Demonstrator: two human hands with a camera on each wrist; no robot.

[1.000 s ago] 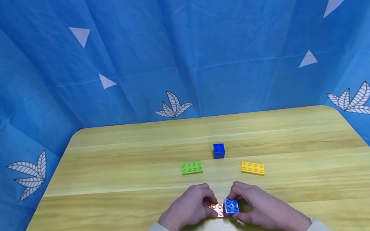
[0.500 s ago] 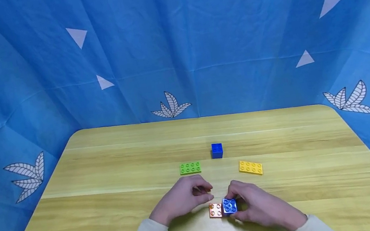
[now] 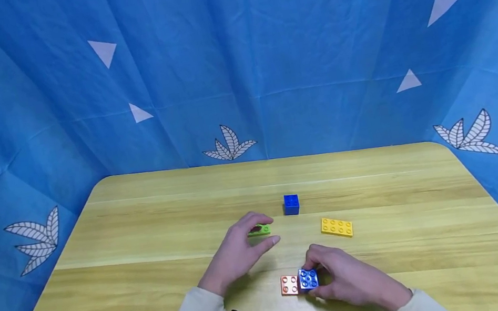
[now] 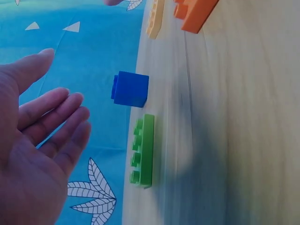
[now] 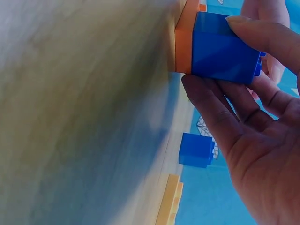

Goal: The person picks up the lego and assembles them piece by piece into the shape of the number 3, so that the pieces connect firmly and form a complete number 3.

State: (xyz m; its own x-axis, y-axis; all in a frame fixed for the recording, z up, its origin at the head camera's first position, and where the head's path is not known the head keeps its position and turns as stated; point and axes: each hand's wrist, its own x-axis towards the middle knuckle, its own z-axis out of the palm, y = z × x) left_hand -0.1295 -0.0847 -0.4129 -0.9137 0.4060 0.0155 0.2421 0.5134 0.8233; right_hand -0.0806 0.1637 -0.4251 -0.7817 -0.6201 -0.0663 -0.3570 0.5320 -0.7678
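My right hand [image 3: 344,276] pinches a blue toy building block [image 3: 308,279] between thumb and fingers. This block sits on the right half of a flat orange brick [image 5: 184,44], whose left studs stay uncovered in the head view. My left hand [image 3: 236,250] is held with its fingers spread and nothing between them. It overlaps a flat green brick [image 3: 263,230] in the head view, hiding its left part. From the left wrist, the whole green brick [image 4: 147,151] shows on the table, apart from the fingers.
A second blue block [image 3: 291,205] stands farther back on the wooden table [image 3: 164,199]. To its right and nearer lies a flat yellow brick [image 3: 336,227]. A blue patterned cloth [image 3: 312,61] hangs behind and beside the table.
My left hand has let go of the orange brick and moved away, up and left to the green brick, its fingers opening. My right hand has kept its grip on the blue block.
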